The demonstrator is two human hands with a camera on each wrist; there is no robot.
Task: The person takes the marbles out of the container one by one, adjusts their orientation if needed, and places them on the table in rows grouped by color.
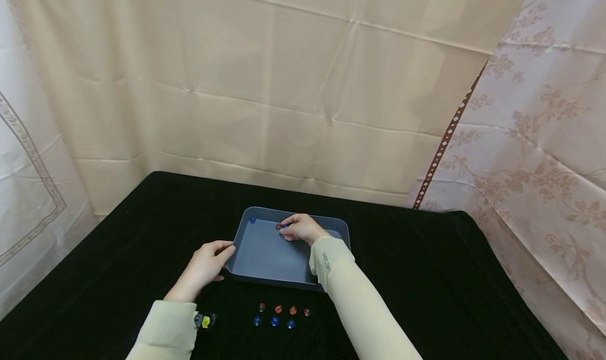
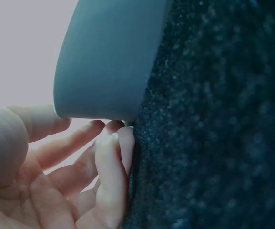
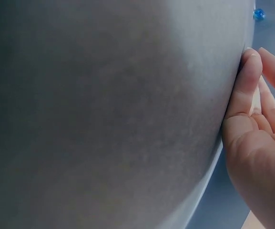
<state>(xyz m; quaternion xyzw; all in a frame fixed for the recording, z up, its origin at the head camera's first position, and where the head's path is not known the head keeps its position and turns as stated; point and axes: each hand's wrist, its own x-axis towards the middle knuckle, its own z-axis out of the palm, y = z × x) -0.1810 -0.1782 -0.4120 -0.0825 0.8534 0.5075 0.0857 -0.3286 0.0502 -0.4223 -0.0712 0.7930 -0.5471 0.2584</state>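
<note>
A blue-grey rectangular tray point(image 1: 270, 262) lies on a black cloth. My right hand point(image 1: 300, 228) reaches into it, fingertips bunched low near the far wall, pinching a blue marble point(image 1: 285, 225). Right beside those fingertips is an orange marble point(image 1: 278, 226). Another blue marble point(image 1: 252, 220) sits in the tray's far left corner; the right wrist view shows a blue marble point(image 3: 259, 14) beyond the fingers, while the pinched one is hidden there. At the tray's left side, my left hand point(image 1: 205, 262) rests its fingertips against the outer wall, thumb by the rim.
In front of the tray, several marbles lie in two rows: orange-red ones point(image 1: 278, 309) nearer the tray and blue ones point(image 1: 274, 321) closer to me. The black cloth point(image 1: 426, 286) covers the table, with a beige curtain point(image 1: 265, 86) hanging behind.
</note>
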